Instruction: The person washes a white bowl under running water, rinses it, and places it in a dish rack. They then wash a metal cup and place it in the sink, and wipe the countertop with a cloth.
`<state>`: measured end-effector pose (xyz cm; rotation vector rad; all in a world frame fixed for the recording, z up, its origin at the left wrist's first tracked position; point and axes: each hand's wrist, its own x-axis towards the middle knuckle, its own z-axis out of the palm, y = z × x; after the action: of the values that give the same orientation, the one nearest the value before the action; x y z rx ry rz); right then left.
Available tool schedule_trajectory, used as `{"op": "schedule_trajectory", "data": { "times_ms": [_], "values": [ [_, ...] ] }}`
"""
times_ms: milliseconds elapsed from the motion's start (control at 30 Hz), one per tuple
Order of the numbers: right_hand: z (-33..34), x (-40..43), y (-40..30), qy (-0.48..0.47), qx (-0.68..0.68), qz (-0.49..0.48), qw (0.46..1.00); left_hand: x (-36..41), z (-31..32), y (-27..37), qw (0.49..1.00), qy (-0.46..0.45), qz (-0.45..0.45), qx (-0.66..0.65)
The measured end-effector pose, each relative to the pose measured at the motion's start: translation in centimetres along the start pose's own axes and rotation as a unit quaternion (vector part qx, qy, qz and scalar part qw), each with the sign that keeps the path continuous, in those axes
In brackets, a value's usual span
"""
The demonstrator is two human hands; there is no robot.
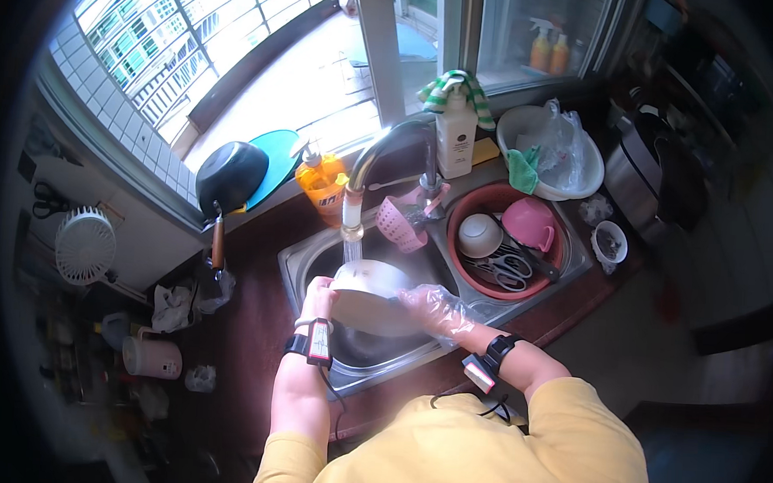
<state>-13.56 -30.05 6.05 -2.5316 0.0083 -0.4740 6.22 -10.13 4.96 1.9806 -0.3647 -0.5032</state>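
Note:
Over the left basin of the steel sink (380, 361) I hold a white bowl (376, 313), tilted beneath the faucet (358, 186). Water runs down into the bowl. My left hand (320, 298) grips its left rim. My right hand (432, 309), in a clear plastic glove, is at the bowl's right side; its fingertips are blurred, so its exact grip is hard to tell. A pink perforated sink caddy (400, 224) hangs by the faucet's base. Right of the basin, a red basin (454, 235) holds a white bowl (480, 235), a pink cup (528, 223) and scissors (511, 272).
Behind the sink stand an orange soap bottle (322, 182) and a white pump bottle (455, 140) draped with a striped cloth (456, 91). A white tub (517, 127) with plastic bags sits back right. A dark pot (229, 177) rests on the sill, left.

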Motion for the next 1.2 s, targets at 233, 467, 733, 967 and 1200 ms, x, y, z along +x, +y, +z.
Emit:
{"op": "schedule_trajectory", "data": {
  "times_ms": [233,467,733,967,1200],
  "values": [
    [-1.8,-2.0,0.5,0.002,0.051,0.190,0.981,5.7,6.6,-0.1,0.960,0.032,-0.093,-0.261],
    [-2.0,-0.2,5.2,0.080,0.266,0.322,0.905,6.0,6.7,3.3,0.997,-0.051,-0.033,0.039],
    [-2.5,5.6,9.1,0.090,0.542,0.416,0.725,1.0,-2.5,-0.4,0.961,-0.069,-0.034,-0.266],
    [-0.9,10.4,11.4,0.069,0.354,0.328,0.873,-1.0,-4.5,-4.0,0.811,0.004,-0.159,-0.564],
    [0.0,13.0,12.8,0.061,0.219,0.383,0.896,-2.7,-5.2,-5.8,0.781,0.005,-0.184,-0.597]
  ]
}}
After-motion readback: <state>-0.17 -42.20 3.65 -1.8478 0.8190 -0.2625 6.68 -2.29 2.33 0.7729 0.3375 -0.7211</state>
